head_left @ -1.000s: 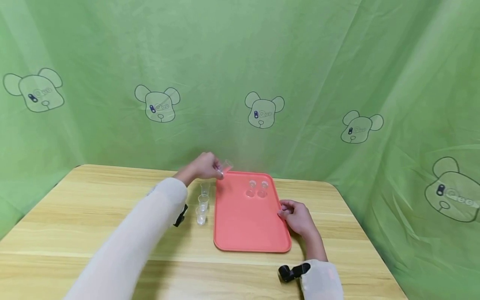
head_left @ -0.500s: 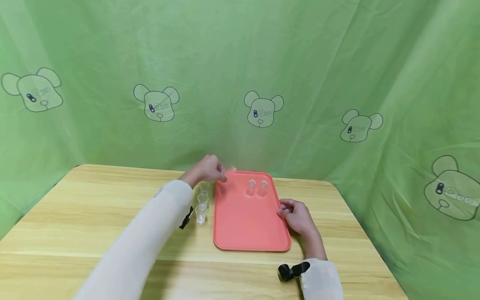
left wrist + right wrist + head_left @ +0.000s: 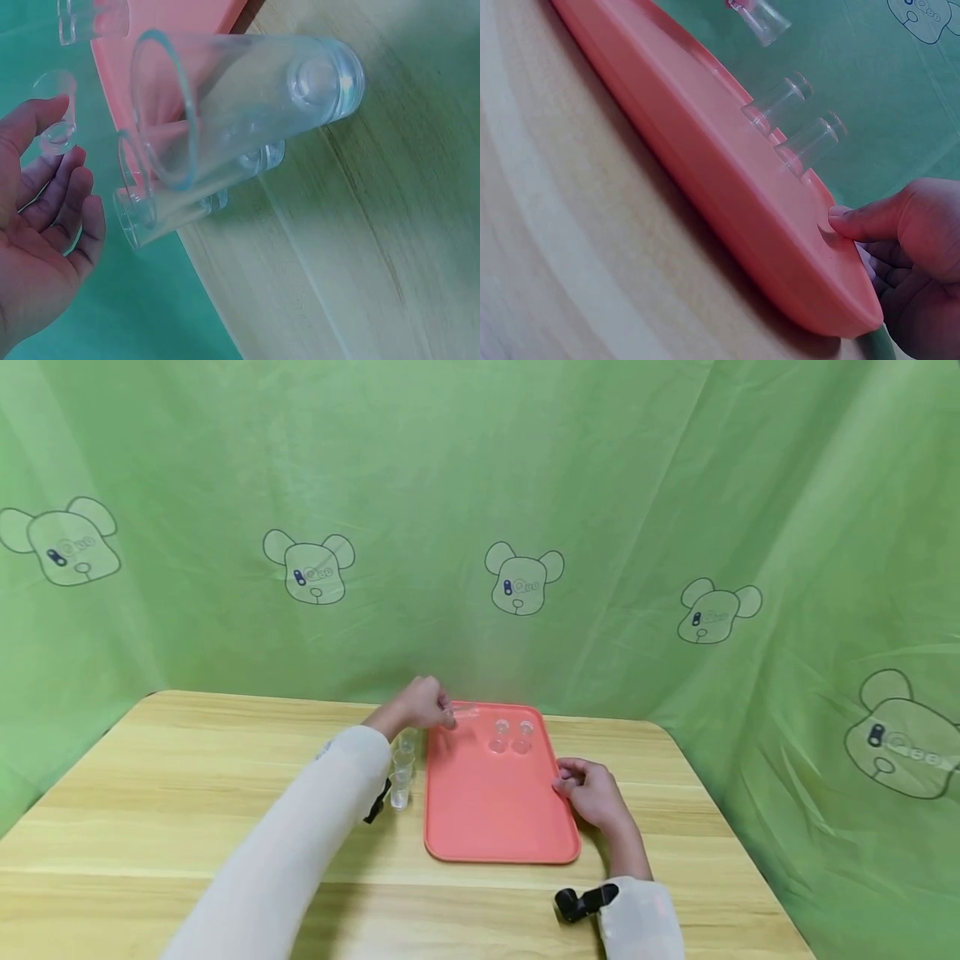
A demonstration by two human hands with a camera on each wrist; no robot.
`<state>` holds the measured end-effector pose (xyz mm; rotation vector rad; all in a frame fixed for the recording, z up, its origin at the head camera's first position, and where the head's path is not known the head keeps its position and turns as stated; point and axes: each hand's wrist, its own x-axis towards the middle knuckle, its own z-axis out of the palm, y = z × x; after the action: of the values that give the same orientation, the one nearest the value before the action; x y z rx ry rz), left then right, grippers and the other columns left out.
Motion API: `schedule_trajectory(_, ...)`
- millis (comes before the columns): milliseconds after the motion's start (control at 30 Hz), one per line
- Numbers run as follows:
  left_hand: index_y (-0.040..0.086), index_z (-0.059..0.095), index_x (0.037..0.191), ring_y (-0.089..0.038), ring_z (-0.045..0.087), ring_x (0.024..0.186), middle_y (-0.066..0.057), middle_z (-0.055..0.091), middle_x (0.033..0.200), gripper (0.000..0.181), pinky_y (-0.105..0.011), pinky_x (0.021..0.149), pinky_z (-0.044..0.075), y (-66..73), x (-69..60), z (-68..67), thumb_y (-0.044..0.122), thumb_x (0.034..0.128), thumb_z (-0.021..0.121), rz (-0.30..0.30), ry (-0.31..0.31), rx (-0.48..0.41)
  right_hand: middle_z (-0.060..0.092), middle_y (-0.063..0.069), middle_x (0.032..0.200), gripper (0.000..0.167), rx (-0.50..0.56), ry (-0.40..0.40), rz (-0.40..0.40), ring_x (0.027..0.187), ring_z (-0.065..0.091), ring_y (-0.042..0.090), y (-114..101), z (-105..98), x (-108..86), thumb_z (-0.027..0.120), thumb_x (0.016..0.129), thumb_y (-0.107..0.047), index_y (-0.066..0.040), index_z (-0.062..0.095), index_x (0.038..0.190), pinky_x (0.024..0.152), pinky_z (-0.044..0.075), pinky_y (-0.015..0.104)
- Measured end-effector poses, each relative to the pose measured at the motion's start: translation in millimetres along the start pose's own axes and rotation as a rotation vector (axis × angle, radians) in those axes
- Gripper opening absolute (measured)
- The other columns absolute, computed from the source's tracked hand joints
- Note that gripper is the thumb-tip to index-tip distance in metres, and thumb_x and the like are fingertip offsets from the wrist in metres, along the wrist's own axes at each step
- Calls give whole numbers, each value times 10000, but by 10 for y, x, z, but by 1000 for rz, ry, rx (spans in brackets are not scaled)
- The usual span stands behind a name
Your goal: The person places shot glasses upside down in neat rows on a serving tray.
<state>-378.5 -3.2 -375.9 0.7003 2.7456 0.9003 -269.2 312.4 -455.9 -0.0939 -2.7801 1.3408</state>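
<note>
My left hand [image 3: 425, 702] is over the far left corner of the red tray [image 3: 495, 810]. Between thumb and fingers it pinches a clear shot glass [image 3: 60, 112] near its base; in the head view the glass lies nearly level, pointing right. Two more clear glasses [image 3: 810, 146] stand at the tray's far right part, apparently wide end down. My right hand [image 3: 596, 793] grips the tray's right edge, thumb [image 3: 847, 221] over the rim, fingers partly hidden beneath. Left of the tray, three clear glasses [image 3: 247, 97] stand rim up in a row, partly behind my left sleeve.
Everything rests on a light wooden table [image 3: 187, 793]. A green curtain [image 3: 420, 485] with bear-head drawings hangs just behind its far edge. A black wrist camera [image 3: 577, 905] sits at my right sleeve, close to the tray's near right corner.
My left hand has moved slightly right and lower over the tray. The glass in it has turned from slanting upward to nearly level. My right hand stays on the tray edge.
</note>
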Motion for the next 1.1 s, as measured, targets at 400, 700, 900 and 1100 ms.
schedule_trajectory(400,121,679,718,-86,429,565,34,575,637,199,-210,571,401,38,-3,91,169,870,799,14,19,-28,664,157,1099,369,0,3,-5,954,597,241,12,1,1,644,981,-32,52,613,1340,776,501,272)
schedule_trajectory(700,85,741,894,-167,615,798,-18,701,846,67,-273,787,535,105,55,203,106,857,792,19,28,-27,659,157,1093,375,3,4,-12,947,603,248,12,12,-9,640,979,-24,48,612,1346,775,512,266)
schedule_trajectory(900,58,728,925,-157,613,825,-26,696,872,89,-264,808,530,149,76,246,58,853,782,22,23,-38,658,148,1088,377,4,5,-8,945,603,248,18,13,9,641,979,-25,42,610,1349,781,514,279)
schedule_trajectory(1100,64,717,909,-131,570,799,-14,672,850,64,-237,759,493,192,95,284,59,871,767,15,18,-18,655,147,1098,381,4,1,-1,951,603,247,17,7,15,631,985,-25,42,602,1359,793,517,299)
